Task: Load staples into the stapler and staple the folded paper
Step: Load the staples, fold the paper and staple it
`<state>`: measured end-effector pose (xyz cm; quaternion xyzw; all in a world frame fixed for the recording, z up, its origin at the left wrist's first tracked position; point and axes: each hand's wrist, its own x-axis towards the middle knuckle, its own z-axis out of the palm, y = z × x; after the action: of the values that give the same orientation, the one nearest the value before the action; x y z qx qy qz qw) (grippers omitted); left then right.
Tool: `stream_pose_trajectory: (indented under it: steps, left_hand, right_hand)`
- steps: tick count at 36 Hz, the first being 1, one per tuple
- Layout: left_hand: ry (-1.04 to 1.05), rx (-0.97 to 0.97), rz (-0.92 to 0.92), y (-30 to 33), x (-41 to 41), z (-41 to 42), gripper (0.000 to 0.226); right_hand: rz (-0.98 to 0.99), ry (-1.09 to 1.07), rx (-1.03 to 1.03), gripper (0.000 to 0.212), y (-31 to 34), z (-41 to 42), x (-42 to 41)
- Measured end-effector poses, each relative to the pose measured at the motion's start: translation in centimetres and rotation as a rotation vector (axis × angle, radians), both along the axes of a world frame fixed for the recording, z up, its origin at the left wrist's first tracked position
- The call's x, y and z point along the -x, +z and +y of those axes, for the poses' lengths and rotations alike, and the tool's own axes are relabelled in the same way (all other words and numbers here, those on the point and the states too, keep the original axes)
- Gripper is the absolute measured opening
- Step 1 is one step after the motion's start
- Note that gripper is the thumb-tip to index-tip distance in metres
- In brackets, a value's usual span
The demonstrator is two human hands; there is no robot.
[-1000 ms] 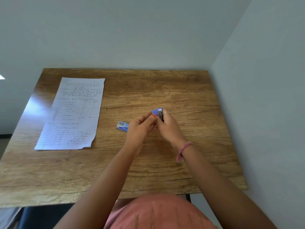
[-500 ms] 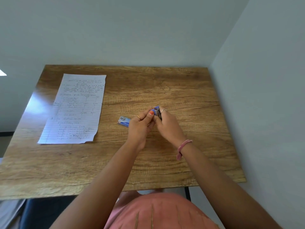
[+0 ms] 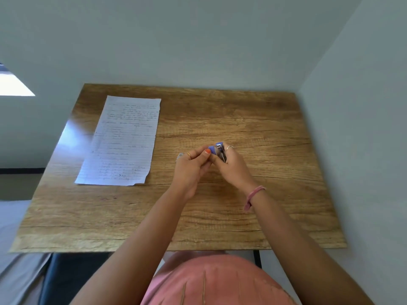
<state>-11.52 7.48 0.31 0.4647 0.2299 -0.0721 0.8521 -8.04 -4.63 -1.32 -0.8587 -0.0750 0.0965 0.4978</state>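
Observation:
A small blue stapler (image 3: 218, 148) with a metal magazine is held above the middle of the wooden table (image 3: 253, 119). My right hand (image 3: 233, 168) grips its body from the right. My left hand (image 3: 192, 166) pinches its blue end with thumb and fingers. A lined, handwritten sheet of paper (image 3: 125, 142) lies flat at the table's left. The staple box (image 3: 180, 155) is almost hidden behind my left hand; only a sliver of it shows.
Pale walls close in behind the table and along its right side. The table's front edge runs just above my lap. Bare wood lies to the right of my hands and in front of them.
Both hands stay together on the stapler. The view has shifted, and my left hand now covers most of the staple box that showed to its left before.

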Motion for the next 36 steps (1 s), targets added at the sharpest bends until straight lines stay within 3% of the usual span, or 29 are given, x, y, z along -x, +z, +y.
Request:
stream_pose_trajectory:
  steps: [11, 16, 19, 23, 26, 30, 36]
  left_hand:
    - [0.057, -0.052, 0.012, 0.2, 1.0, 4.3, 0.018]
    - [0.106, -0.232, -0.040, 0.7, 1.4, 7.6, 0.016]
    - [0.171, -0.429, -0.048, 1.0, 1.6, 10.4, 0.018]
    - [0.166, -0.727, 0.025, 0.9, 2.7, 13.9, 0.023]
    - [0.101, -0.946, 0.129, 0.4, 3.7, 15.7, 0.035]
    - [0.040, -1.260, 0.267, -0.8, 4.6, 16.6, 0.055]
    - [-0.019, -1.383, 0.446, -2.4, 4.7, 18.6, 0.088]
  right_hand:
    - [0.166, -0.092, -0.191, 0.032, -0.1, 1.6, 0.0]
    - [0.309, -0.147, -0.462, 0.014, 0.1, 1.9, -0.4]
    - [0.396, -0.207, -0.604, 0.012, 0.3, 2.0, -0.8]
    - [0.465, -0.268, -0.648, 0.024, 0.4, 2.4, -1.5]
    - [0.477, -0.293, -0.688, 0.011, 0.4, 2.9, -2.2]
    - [0.452, -0.278, -0.636, 0.012, 0.5, 4.3, -2.8]
    - [0.421, -0.264, -0.651, 0.013, 0.4, 6.9, -3.3]
